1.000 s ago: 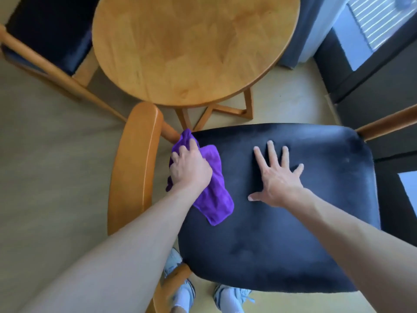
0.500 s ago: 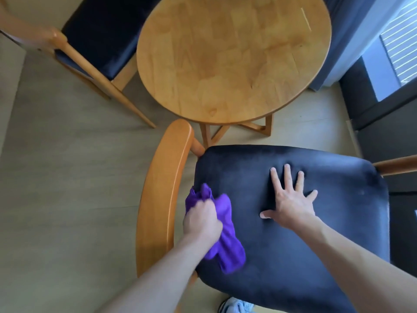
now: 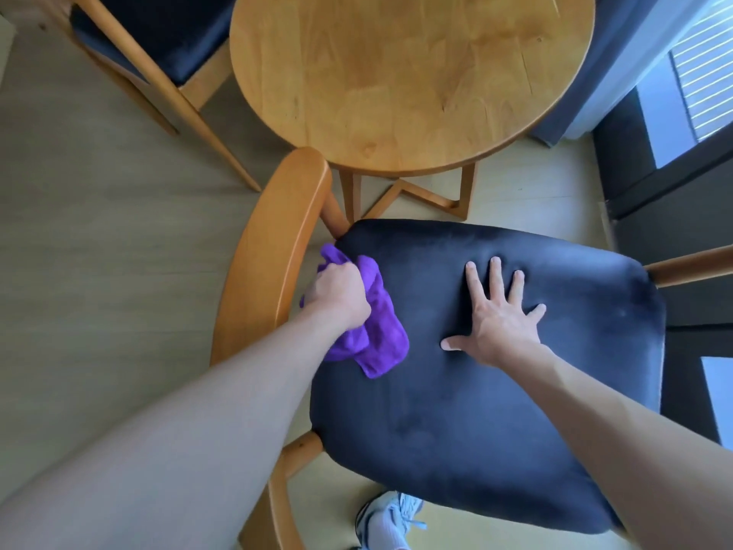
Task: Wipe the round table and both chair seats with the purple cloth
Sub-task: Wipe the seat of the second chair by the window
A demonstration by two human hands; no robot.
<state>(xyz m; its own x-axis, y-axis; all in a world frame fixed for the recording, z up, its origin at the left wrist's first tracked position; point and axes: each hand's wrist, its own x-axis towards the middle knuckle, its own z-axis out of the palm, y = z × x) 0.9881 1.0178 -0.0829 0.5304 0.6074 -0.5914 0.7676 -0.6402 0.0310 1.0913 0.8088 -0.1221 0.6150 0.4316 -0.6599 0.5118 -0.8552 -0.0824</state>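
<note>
Bunching the fuzzy purple cloth (image 3: 371,331), left hand (image 3: 339,293) presses velvety seat (image 3: 476,422); right hand (image 3: 501,325) splayed flat.

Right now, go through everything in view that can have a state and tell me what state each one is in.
Cloth: bunched, gripped by the left hand, on the near seat's left edge.
Left hand: fist round the cloth.
Right hand: flat, fingers spread, pressing the near seat.
Near seat: dark, dented under the right hand.
Table: top bare.
Far chair: seat bare, untouched.
</note>
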